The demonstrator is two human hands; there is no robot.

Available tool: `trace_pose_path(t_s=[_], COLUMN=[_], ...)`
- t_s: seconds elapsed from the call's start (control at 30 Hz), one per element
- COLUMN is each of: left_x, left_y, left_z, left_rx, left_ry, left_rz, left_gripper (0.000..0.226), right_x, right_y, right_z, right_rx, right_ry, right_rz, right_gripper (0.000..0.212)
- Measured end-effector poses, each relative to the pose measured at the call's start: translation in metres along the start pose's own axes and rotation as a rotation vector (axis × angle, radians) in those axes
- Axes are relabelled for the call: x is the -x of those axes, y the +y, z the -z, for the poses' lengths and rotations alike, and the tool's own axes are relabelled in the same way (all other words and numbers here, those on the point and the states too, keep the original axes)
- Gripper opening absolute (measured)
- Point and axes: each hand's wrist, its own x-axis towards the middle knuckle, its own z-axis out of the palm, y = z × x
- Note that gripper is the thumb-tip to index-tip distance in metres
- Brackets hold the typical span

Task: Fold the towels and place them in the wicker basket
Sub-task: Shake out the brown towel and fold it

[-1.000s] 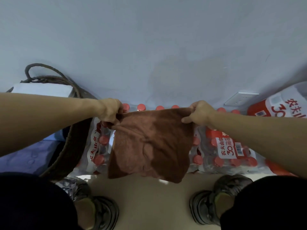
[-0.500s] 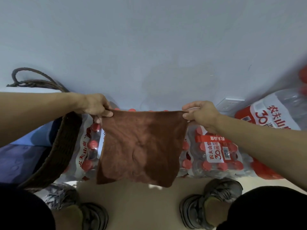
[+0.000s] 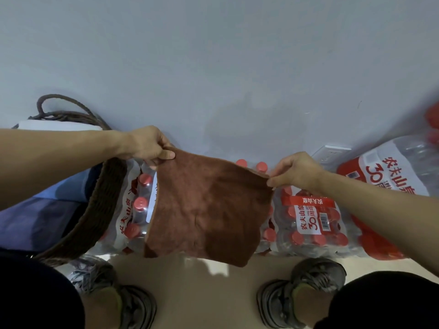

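Note:
A brown towel [image 3: 209,210] hangs spread out in front of me, held by its two top corners. My left hand [image 3: 148,144] pinches the upper left corner, raised a little higher. My right hand [image 3: 294,172] pinches the upper right corner, so the top edge slopes down to the right. The dark wicker basket [image 3: 95,210] stands at the left, its rim just left of the towel's left edge, with its rope handle [image 3: 61,108] against the wall. Blue cloth [image 3: 47,210] lies inside the basket.
Shrink-wrapped packs of red-capped water bottles [image 3: 308,222] line the wall behind the towel, with a larger pack [image 3: 392,176] at the right. A wall socket [image 3: 331,151] sits low on the grey wall. My two shoes [image 3: 301,298] stand on the beige floor below.
The towel has been pulled taut and spread wider. My left hand has risen, tilting the top edge, and my right hand has dropped slightly.

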Motion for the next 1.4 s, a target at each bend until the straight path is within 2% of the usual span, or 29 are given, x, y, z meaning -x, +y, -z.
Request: trace_pose_path(t_s=[0.1,0.2,0.27,0.43,0.6,0.73,0.9,1.17,1.23,1.4], left_x=[0.003,0.004,0.004,0.002,0.003,0.001,-0.005,-0.014,-0.014,-0.009], left_y=[-0.003,-0.005,-0.004,-0.004,-0.007,-0.009,-0.016,-0.032,-0.03,-0.024], left_z=[0.001,0.003,0.004,0.005,0.004,-0.004,-0.012,-0.009,-0.007,-0.005], left_rx=[-0.042,-0.054,-0.068,-0.098,-0.091,-0.092,-0.216,-0.211,-0.216,-0.196], left_ry=[-0.019,-0.068,-0.081,-0.078,-0.063,0.002,0.055,0.039,0.034,0.054], left_rz=[0.013,0.029,0.039,0.051,0.037,0.011,0.005,0.033,0.032,0.016], left_gripper=[0.014,0.016,0.015,0.01,0.008,0.004,0.007,0.007,0.006,0.006], right_x=[0.002,0.001,-0.001,-0.01,-0.013,-0.023,-0.043,-0.053,-0.051,-0.046], right_y=[0.003,0.006,0.007,0.008,0.014,0.011,0.005,-0.003,-0.002,0.001], right_z=[-0.002,-0.003,-0.003,-0.003,-0.009,-0.022,-0.036,-0.035,-0.033,-0.034], right_rx=[0.258,0.32,0.324,0.222,0.257,0.268,0.296,0.408,0.384,0.37], right_ry=[-0.045,-0.079,-0.073,0.09,0.066,0.108,0.162,0.048,0.04,-0.01], right_rz=[0.021,-0.028,-0.058,-0.048,-0.039,-0.011,-0.099,-0.266,-0.275,-0.173], right_gripper=[0.011,0.008,0.007,0.008,0.009,0.009,0.009,0.043,0.042,0.025])
